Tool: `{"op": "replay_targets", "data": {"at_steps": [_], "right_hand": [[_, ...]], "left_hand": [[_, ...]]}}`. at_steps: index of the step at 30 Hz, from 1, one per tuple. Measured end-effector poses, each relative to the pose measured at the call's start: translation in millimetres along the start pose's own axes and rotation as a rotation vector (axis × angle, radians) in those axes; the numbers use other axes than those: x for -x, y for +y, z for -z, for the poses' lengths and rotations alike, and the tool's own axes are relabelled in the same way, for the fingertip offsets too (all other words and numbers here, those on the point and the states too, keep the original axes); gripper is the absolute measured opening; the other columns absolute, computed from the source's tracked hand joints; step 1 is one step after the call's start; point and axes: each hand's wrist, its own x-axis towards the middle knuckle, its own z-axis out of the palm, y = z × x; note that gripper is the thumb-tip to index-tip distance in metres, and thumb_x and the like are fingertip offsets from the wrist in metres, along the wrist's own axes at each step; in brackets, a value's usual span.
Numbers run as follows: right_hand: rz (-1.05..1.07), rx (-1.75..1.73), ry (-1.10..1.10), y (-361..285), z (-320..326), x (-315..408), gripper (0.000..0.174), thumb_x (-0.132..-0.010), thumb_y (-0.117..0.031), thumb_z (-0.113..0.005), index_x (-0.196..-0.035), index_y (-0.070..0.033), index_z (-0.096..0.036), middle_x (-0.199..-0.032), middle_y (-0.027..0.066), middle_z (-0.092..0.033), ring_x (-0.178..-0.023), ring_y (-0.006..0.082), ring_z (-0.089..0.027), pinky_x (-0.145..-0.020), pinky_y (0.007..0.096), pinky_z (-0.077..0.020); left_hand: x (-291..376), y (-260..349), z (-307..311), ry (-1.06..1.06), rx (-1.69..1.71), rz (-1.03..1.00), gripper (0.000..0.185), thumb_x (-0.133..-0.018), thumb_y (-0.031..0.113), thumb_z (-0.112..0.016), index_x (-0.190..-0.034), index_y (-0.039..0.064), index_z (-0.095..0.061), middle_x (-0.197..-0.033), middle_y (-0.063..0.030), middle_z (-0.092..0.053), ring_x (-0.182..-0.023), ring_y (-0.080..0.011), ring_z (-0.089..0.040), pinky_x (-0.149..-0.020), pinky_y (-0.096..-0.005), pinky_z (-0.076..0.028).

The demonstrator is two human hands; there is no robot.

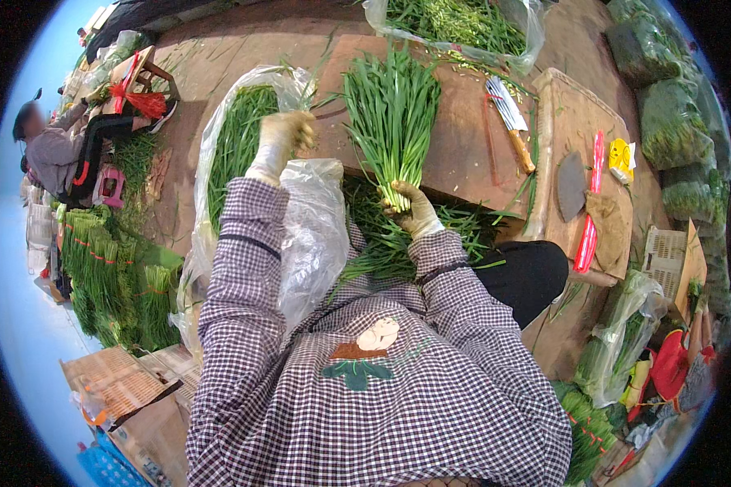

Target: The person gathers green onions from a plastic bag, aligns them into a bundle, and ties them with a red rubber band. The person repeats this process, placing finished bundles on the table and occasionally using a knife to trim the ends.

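My right hand [415, 210], in a soiled work glove, grips the pale stem ends of a bunch of garlic chives [393, 115]. The leaves fan away from me over a brown board [463, 158]. My left hand [287, 133], also gloved and blurred, is raised over the edge of an open clear plastic bag [210, 152] of green leaves; whether its fingers hold anything cannot be told. Loose green leaves [384, 243] lie below my right hand, across my lap. A knife [508, 119] with a wooden handle rests on the board, right of the bunch.
A wooden stool [609, 115] at right bears red ties [591, 207], a dark flat blade-shaped piece [571, 185] and a yellow packet [621, 159]. Bagged greens [673, 122] line the far right. Tied bundles [100, 255] stand at left; a person [55, 146] sits beyond. Another bag [463, 27] lies ahead.
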Motion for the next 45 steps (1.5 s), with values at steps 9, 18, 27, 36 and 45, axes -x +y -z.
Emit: {"op": "replay_targets", "data": {"at_steps": [9, 18, 27, 36, 45], "right_hand": [[0.042, 0.0, 0.028, 8.9, 10.0, -3.8, 0.038, -0.083, -0.013, -0.074, -0.114, 0.001, -0.057, -0.098, 0.0178, -0.067, -0.072, 0.025, -0.065, -0.054, 0.0305, -0.0533], [0.048, 0.06, 0.006, 9.0, 5.3, 10.6, 0.033, -0.082, -0.015, -0.076, -0.107, 0.0, -0.061, -0.093, 0.0148, -0.068, -0.072, 0.0225, -0.065, -0.055, 0.0317, -0.0538], [0.04, 0.079, 0.057, 11.3, 12.6, 8.1, 0.029, -0.084, -0.009, -0.071, -0.111, -0.002, -0.062, -0.094, 0.0077, -0.067, -0.076, 0.0195, -0.065, -0.061, 0.0312, -0.059], [0.061, 0.108, -0.009, 11.6, -1.9, 20.0, 0.02, -0.083, -0.014, -0.075, -0.094, -0.002, -0.062, -0.082, 0.0098, -0.066, -0.066, 0.0212, -0.064, -0.051, 0.0291, -0.0512], [0.076, 0.387, -0.001, -60.6, -49.7, 13.3, 0.018, -0.089, -0.013, -0.069, -0.099, 0.001, -0.064, -0.085, 0.01, -0.068, -0.069, 0.0192, -0.067, -0.056, 0.0305, -0.0544]], "left_hand": [[52.9, -71.9, -73.4, -0.211, -1.019, -0.43, 0.038, -0.086, 0.027, -0.066, -0.117, 0.006, -0.068, -0.109, -0.0179, -0.069, -0.103, -0.035, -0.066, -0.092, -0.0411, -0.052], [-20.8, -59.2, -31.2, -0.091, -0.331, 0.076, 0.02, -0.093, 0.018, -0.06, -0.1, 0.003, -0.071, -0.083, -0.0088, -0.071, -0.076, -0.0229, -0.068, -0.068, -0.0348, -0.055], [21.9, -58.4, -73.1, -0.11, -1.146, -0.843, 0.035, -0.088, 0.022, -0.069, -0.121, 0.01, -0.066, -0.105, -0.0152, -0.07, -0.097, -0.0313, -0.068, -0.085, -0.0388, -0.054], [-34.2, -50.0, -42.7, 0.11, -0.718, -0.582, 0.021, -0.093, 0.018, -0.055, -0.092, 0.01, -0.075, -0.078, -0.0062, -0.071, -0.064, -0.0158, -0.064, -0.057, -0.0338, -0.053], [94.9, -25.9, -57.3, -0.963, -1.052, -0.204, 0.029, -0.085, 0.032, -0.069, -0.092, 0.005, -0.075, -0.093, -0.0172, -0.073, -0.084, -0.0276, -0.071, -0.076, -0.0379, -0.055]]}}
